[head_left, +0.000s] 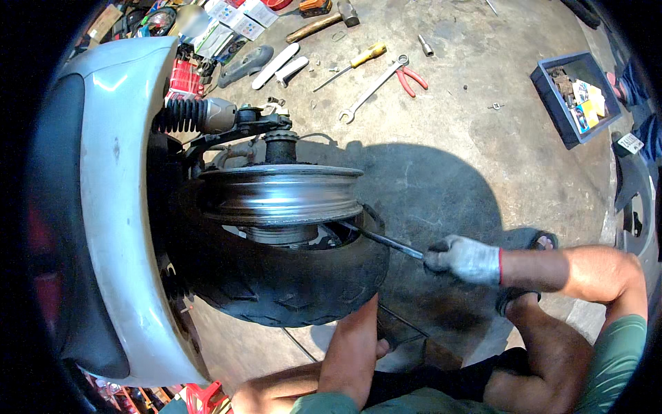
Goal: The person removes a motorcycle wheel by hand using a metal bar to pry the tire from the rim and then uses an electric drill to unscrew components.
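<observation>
My right hand [463, 260], in a grey-white glove with a red cuff, is closed around a dark tyre lever [392, 243]. The far end of the lever reaches between the metal wheel rim [283, 196] and the black tyre [289, 283]. On the near side the tyre hangs partly off the rim, its opening showing below the rim's lower edge. My bare left forearm [350, 348] reaches up to the tyre's underside, and the tyre hides that hand. The rim is still mounted at the back of the scooter, under its pale grey bodywork [117, 207].
On the concrete beyond the wheel lie a combination wrench [372, 90], red-handled pliers [412, 81], a yellow screwdriver [350, 67], a socket [425, 45] and a hammer [324, 24]. A blue crate [562, 127] of parts stands at far right. A shock absorber [193, 115] sits beside the rim.
</observation>
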A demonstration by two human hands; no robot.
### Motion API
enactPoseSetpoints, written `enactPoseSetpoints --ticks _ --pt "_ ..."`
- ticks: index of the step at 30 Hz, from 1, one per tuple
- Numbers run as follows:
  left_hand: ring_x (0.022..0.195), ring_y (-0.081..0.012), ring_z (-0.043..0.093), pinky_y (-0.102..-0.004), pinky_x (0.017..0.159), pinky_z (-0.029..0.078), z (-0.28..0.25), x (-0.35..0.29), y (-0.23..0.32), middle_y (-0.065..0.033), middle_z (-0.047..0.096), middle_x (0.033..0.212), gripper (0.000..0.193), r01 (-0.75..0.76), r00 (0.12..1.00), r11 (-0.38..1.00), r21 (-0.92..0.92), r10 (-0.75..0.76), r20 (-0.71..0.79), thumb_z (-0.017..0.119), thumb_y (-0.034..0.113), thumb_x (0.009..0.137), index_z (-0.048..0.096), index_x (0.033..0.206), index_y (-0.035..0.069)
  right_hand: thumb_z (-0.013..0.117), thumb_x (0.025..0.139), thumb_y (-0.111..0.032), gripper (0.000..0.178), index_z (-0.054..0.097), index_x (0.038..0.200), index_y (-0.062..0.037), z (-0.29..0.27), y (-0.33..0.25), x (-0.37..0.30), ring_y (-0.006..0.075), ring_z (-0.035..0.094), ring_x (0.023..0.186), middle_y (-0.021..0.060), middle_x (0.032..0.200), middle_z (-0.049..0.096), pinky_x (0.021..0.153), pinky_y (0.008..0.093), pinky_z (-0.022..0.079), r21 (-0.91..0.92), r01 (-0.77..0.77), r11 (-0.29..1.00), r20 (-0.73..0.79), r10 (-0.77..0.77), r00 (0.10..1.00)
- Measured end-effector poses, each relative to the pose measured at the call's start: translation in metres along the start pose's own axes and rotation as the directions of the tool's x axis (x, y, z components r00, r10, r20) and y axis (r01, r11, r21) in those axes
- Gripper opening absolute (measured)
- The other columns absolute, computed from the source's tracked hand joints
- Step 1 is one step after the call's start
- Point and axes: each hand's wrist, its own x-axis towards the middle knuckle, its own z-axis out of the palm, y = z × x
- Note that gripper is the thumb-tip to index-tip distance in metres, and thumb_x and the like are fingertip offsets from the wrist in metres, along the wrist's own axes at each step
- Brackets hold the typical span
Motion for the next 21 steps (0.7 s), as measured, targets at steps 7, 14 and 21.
enactPoseSetpoints --ticks 7,14,21 --pt "0.12 -0.0297 0.05 -0.0468 0.106 0.036 0.001 -0.027 0.014 -0.0115 0.057 0.128 0.035 -0.004 1.0 1.0 0.026 0.005 -0.022 0.049 0.02 0.095 0.055 0.127 0.008 0.052 0.094 -0.04 0.047 0.061 0.097 0.0059 0.08 0.026 -0.001 0.0183 0.055 0.07 0.0138 0.074 0.062 0.065 0.0396 0.045 0.383 0.012 0.924 -0.095 0.026 0.995" --pt "0.119 -0.0298 0.051 -0.047 0.106 0.037 0.007 -0.035 0.023 -0.0116 0.057 0.127 0.034 -0.005 1.0 0.999 0.049 0.006 -0.024 0.049 0.019 0.095 0.056 0.126 0.007 0.049 0.097 -0.038 0.036 0.057 0.086 -0.0048 0.102 -0.018 -0.026 0.0171 0.048 0.049 0.0052 0.065 0.055 0.044 0.0353 0.039 0.684 -0.245 0.687 0.1 0.245 0.964" --pt "0.118 -0.0298 0.052 -0.0471 0.105 0.038 0.016 -0.015 0.007 -0.0117 0.058 0.126 0.033 0.028 0.999 1.0 0.013 -0.027 -0.042 0.049 0.019 0.094 0.056 0.125 0.007 0.047 0.097 -0.037 0.032 0.061 0.086 -0.0101 0.011 -0.009 -0.033 0.0116 0.044 0.04 0.0012 0.063 0.055 0.035 0.028 0.032 0.579 -0.424 0.697 0.354 0.253 0.9"
